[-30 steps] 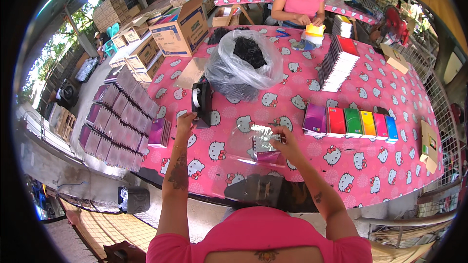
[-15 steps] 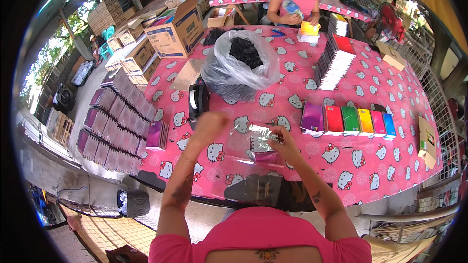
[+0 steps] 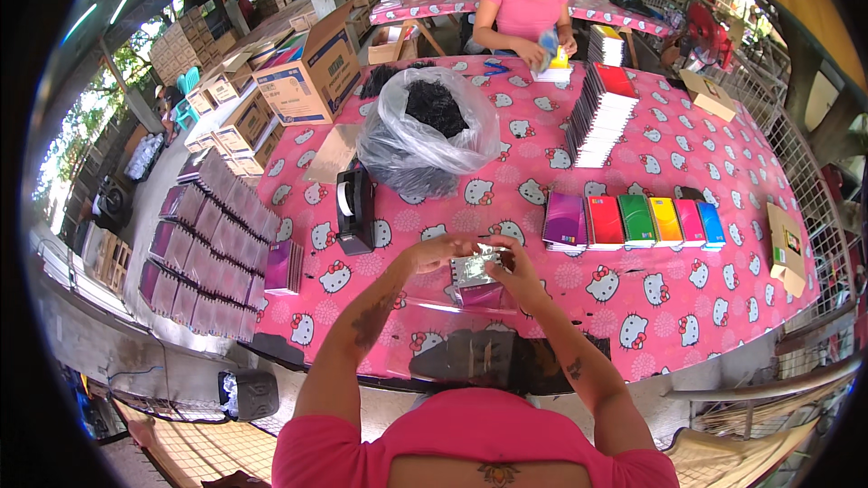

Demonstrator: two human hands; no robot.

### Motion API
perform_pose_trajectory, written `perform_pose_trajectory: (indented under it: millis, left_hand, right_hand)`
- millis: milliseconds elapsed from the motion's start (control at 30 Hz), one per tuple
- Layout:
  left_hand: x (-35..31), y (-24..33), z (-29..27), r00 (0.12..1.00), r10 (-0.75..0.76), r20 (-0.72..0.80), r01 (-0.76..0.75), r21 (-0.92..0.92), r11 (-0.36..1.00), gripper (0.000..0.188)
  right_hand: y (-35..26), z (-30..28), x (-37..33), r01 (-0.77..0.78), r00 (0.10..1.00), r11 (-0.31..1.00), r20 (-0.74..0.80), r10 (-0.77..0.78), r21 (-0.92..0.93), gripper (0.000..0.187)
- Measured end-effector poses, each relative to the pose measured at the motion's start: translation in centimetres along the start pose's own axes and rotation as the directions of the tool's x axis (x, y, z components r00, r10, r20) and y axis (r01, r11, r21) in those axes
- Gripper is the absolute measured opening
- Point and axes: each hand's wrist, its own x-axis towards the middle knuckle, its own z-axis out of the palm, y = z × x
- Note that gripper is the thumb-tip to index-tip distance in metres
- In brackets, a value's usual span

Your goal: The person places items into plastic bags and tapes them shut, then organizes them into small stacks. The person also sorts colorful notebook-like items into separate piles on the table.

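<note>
Near the middle of the near edge of the bench [image 3: 683,334], which is covered by a pink cat-patterned cloth, lies a purple notebook bundle [image 3: 476,296] under glossy clear plastic. The person's right hand [image 3: 517,273] grasps it at its right side, fingers bent over the far right corner. The left hand [image 3: 438,254] meets its far left corner with bent fingers; with the fingertips so small and partly hidden, one cannot tell whether it grips or merely presses.

A black tape dispenser [image 3: 359,220] stands to the left of the hands, and behind it a clear plastic bag [image 3: 484,137] filled with black material sits toward the far edge. Along the left edge are rows of plastic-wrapped notebooks [image 3: 212,248], with a small purple notebook stack [image 3: 283,268] just beside them. Toward the right edge runs a row of colored notebooks [image 3: 636,221], and farther back rises a tall, leaning notebook stack [image 3: 601,122] topped in red. At the far edge, a co-worker [image 3: 524,7] in pink handles yellow-topped notebooks [image 3: 553,72].
</note>
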Motion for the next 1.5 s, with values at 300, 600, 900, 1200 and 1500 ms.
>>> perform_pose_trajectory:
  millis: [300, 600, 900, 1200, 1500]
  left_hand:
    - [-9.1, -0.7, 11.8, 0.600, 0.545, -0.585, -0.158, 0.582, 0.798, 0.069]
    - [-28.8, 5.8, -6.7, 0.215, 0.365, -0.906, -0.040, 0.365, 0.930, 0.049]
    - [-35.4, -6.0, -17.3, 0.101, 0.420, -0.902, 0.596, 0.393, 0.700, 0.101]
    - [-17.2, 0.0, -8.4, 0.179, 0.827, -0.533, 0.728, 0.637, 0.252, 0.046]
    - [32.0, 4.3, 36.0, 0.704, 0.664, 0.252, -0.401, 0.913, 0.079, 0.065]
  right_hand:
    - [3.1, 3.7, -3.6, 0.066, 0.996, 0.992, 0.060, -0.072, 0.106, 0.075]
    - [2.6, -2.2, -7.9, -0.116, 0.883, 0.981, -0.469, 0.029, -0.158, 0.042]
    - [0.3, -9.7, -8.9, -0.090, 0.828, 0.818, -0.500, -0.256, -0.568, 0.038]
    - [-5.1, -35.2, -11.8, -0.564, 0.678, 0.110, -0.535, -0.505, -0.819, 0.068]
    - [-8.6, -49.1, -15.3, -0.657, 0.702, -0.122, -0.545, -0.458, -0.744, 0.053]
